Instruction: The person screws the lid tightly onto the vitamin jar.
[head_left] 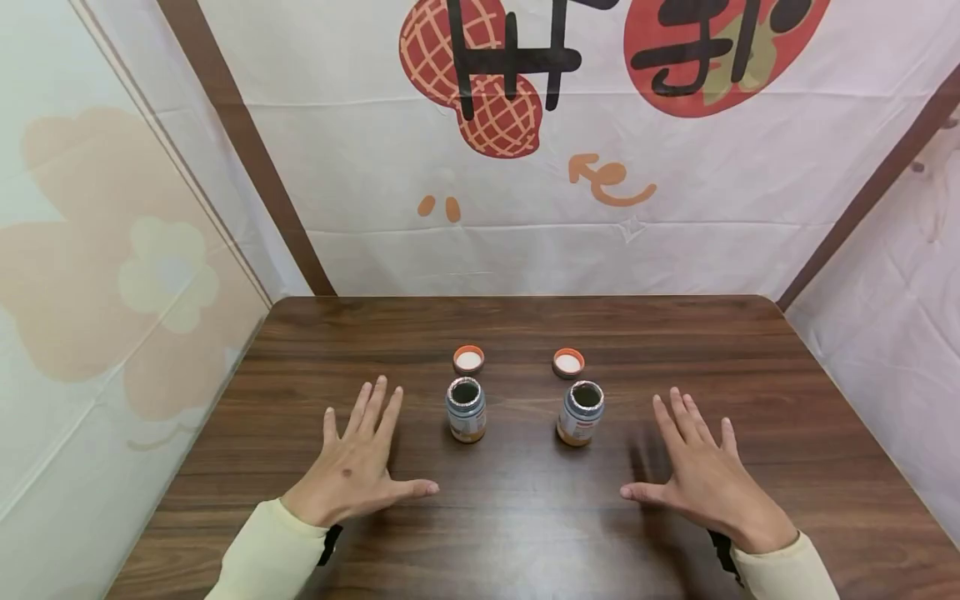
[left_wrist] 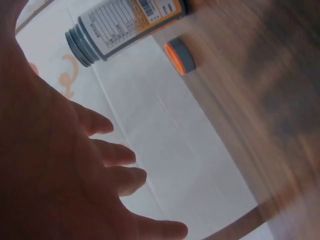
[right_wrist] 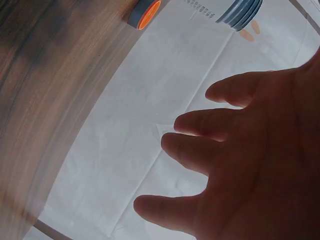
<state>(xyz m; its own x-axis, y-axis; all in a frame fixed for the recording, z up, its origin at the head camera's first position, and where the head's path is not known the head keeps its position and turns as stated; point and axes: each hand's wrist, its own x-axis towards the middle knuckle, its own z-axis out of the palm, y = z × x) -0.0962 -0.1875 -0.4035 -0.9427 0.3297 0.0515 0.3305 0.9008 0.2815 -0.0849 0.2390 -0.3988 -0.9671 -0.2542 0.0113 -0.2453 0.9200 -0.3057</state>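
Observation:
Two grey-blue bottles with open tops stand upright on the wooden table, the left bottle (head_left: 467, 410) and the right bottle (head_left: 581, 413). Behind each lies an orange-lined cap, a left cap (head_left: 468, 359) and a right cap (head_left: 568, 363), inner side up. My left hand (head_left: 358, 458) is spread to the left of the left bottle, touching no object. To the right of the right bottle my right hand (head_left: 703, 475) is spread too, holding nothing. The left wrist view shows a labelled bottle (left_wrist: 127, 27) and cap (left_wrist: 180, 56) beyond the fingers; the right wrist view shows a bottle neck (right_wrist: 241, 14).
The brown wooden table (head_left: 510, 533) has its far edge against a white printed cloth (head_left: 360, 150). Cloth walls also rise at the left (head_left: 112, 292) and at the right (head_left: 885, 250).

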